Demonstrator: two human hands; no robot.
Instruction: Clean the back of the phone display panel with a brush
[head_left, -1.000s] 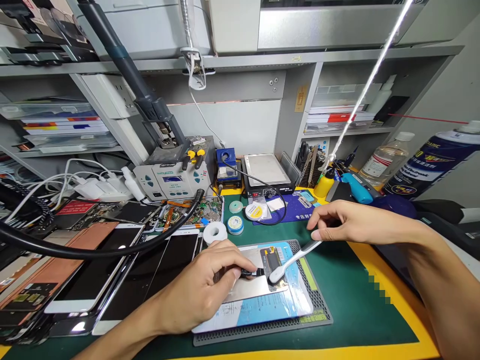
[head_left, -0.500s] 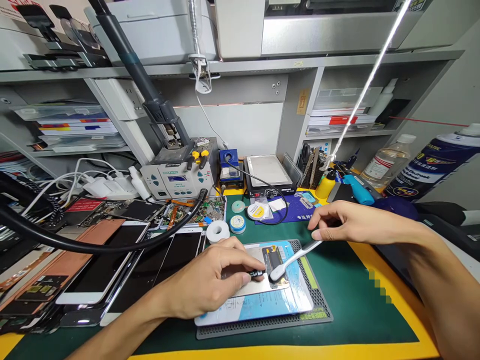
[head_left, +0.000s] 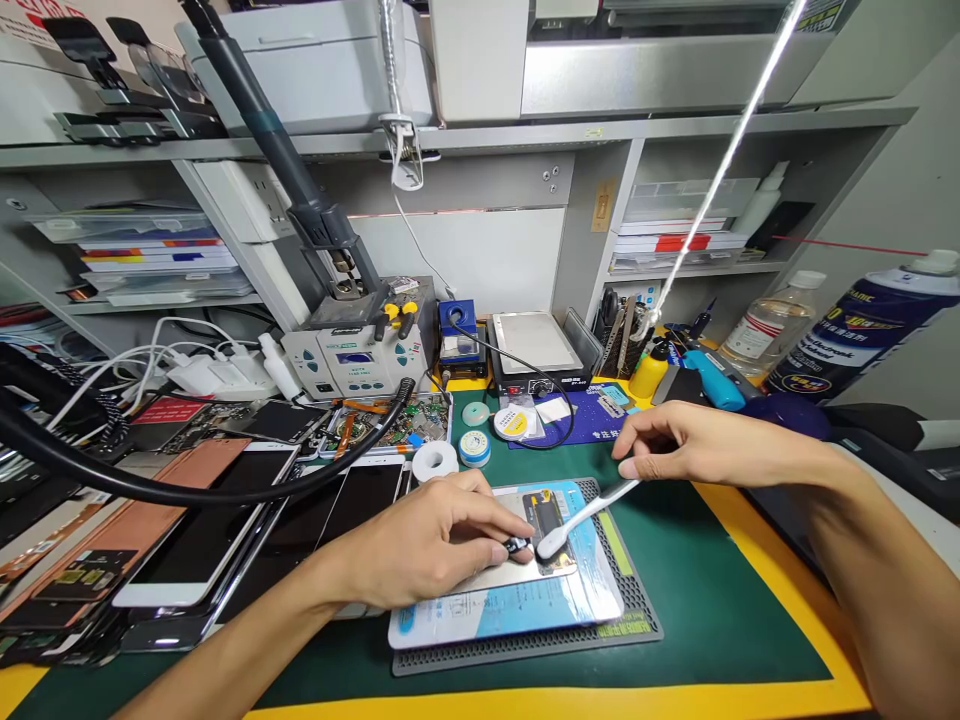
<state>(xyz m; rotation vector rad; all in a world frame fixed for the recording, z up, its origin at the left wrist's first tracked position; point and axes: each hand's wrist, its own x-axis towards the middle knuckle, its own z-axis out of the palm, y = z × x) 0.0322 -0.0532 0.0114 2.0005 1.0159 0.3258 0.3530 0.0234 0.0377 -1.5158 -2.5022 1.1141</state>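
My right hand [head_left: 664,443] is closed round the handle of a white toothbrush [head_left: 589,517]. The brush head rests at the near edge of the black section of an opened, silver-coloured phone [head_left: 551,508]. From the left, my left hand [head_left: 442,540] lies over the phone's silver part and hides much of it. Its thumb and fingertips pinch a small black part [head_left: 517,546] with light marks, close beside the brush head. Beneath the phone lies a blue and white flat package [head_left: 592,600], on a grey perforated mat [head_left: 637,625].
Several phones and a white-framed phone [head_left: 210,530] lie at the left under a black hose [head_left: 225,490]. A white tape roll [head_left: 435,461], a soldering station [head_left: 352,350] and a hot plate [head_left: 536,345] stand behind. A clear bottle [head_left: 772,320] and spray can [head_left: 862,325] stand right.
The small black part in my left hand has turned slightly and shows more of its light marks. The brush head has shifted a little to the left. The view has moved slightly.
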